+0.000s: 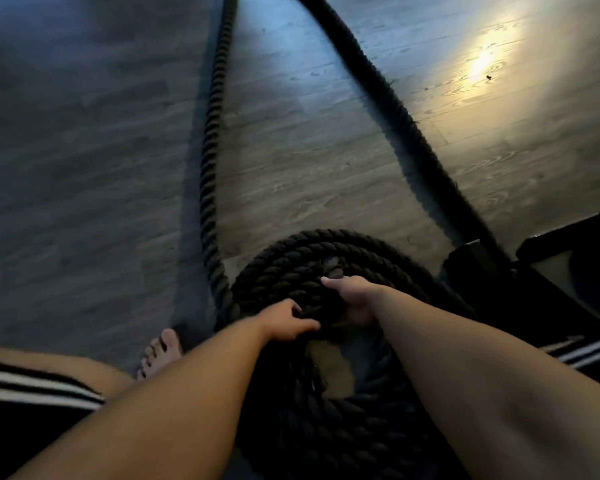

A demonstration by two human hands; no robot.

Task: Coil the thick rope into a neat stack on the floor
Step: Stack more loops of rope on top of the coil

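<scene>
Thick rope [291, 268], black and twisted, lies wound in stacked rings on the wood-grain floor [84, 150], near the person and just right of centre. Both arms reach down onto the top of the coil.

The left hand [286, 322] grips a turn on the near-left side, fingers curled over the rope and close together. The right hand [355, 299] grips the same turn just to the right; its thumb points left along the rope and its fingers wrap down around the far side, their tips hidden.

A left strand [212, 150] and a right strand [388, 105] run from the coil to the far edge, spreading apart. A bare foot [161, 351] stands just left of the coil. A dark frame [568, 271] sits to the right, and a patch of light [482, 60] shines on the far right.
</scene>
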